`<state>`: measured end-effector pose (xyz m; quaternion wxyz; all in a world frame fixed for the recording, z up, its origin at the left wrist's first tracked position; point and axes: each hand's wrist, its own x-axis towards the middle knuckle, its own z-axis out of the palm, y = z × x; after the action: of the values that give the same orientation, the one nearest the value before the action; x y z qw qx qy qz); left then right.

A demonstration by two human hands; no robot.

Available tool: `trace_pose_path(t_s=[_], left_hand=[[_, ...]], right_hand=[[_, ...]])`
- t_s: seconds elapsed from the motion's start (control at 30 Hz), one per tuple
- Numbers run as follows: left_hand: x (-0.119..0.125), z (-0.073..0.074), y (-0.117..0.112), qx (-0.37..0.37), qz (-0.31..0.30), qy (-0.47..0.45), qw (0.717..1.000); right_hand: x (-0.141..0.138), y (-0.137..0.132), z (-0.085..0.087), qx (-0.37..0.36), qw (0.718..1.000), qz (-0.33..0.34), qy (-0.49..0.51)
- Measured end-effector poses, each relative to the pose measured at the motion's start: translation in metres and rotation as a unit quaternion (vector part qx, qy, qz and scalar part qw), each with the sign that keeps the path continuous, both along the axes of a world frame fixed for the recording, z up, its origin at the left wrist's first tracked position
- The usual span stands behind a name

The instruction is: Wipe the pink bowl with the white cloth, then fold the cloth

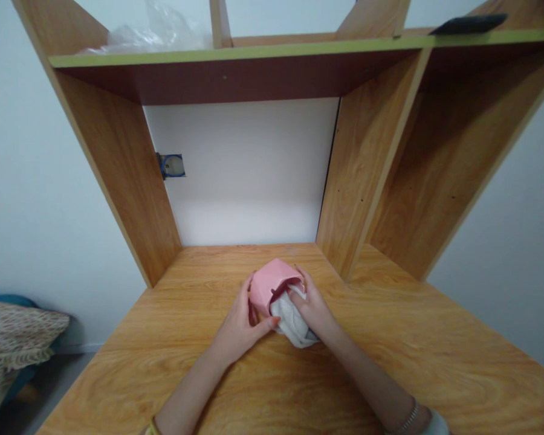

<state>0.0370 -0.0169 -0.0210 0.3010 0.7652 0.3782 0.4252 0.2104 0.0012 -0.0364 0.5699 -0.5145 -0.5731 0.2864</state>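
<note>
A pink faceted container [272,281], perhaps a small pot or bowl, is tipped so its opening faces me, just over the desk. My left hand [247,320] is closed around its left side, with the thumb at the lower rim. A pale grey-white cloth [292,320] is bunched in the opening and hangs out below it. My right hand [310,302] grips the cloth at the right of the opening, its thumb pressed on the fabric and its other fingers behind the container's right rim, partly hidden.
The wooden desktop [185,338] spreads around my hands. Upright wooden panels [127,175] and a shelf with a yellow-green edge [272,51] frame the back. Clear plastic wrap [158,33] and a dark flat object [471,24] lie on the shelf. A woven-covered seat [18,332] stands at left.
</note>
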Motion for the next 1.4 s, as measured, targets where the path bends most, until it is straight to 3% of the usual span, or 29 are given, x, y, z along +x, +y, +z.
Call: trace_pose_path(t_s=[0.1,0.2,0.37,0.57,0.83,1.0,1.27,1.4], left_hand=[[0.002,0.001,-0.003,-0.005,-0.027,-0.002,1.0],[0.003,0.001,-0.005,0.004,-0.014,-0.005,1.0],[0.002,-0.001,-0.005,0.004,0.024,0.013,1.0],[0.002,0.002,-0.006,0.005,0.04,0.056,0.998],[0.0,0.002,-0.005,0.054,0.038,0.059,0.996],[-0.001,-0.001,-0.004,0.058,0.052,0.076,0.994],[-0.004,0.001,-0.004,0.071,0.052,0.091,0.992],[-0.004,0.001,-0.001,0.046,0.058,0.075,0.994]], right_hand=[[-0.005,-0.003,0.006,0.001,0.998,0.028,0.065],[-0.009,-0.004,0.009,-0.019,0.994,0.053,0.098],[-0.007,0.0,0.003,-0.03,0.996,0.022,0.086],[-0.002,0.001,0.002,-0.02,0.999,-0.028,-0.008],[0.006,-0.007,0.02,-0.061,0.978,-0.088,-0.177],[0.007,-0.01,0.022,-0.068,0.977,-0.051,-0.196],[0.007,-0.005,0.005,-0.046,0.981,0.046,-0.181],[0.008,-0.002,0.001,-0.022,0.991,0.021,-0.131]])
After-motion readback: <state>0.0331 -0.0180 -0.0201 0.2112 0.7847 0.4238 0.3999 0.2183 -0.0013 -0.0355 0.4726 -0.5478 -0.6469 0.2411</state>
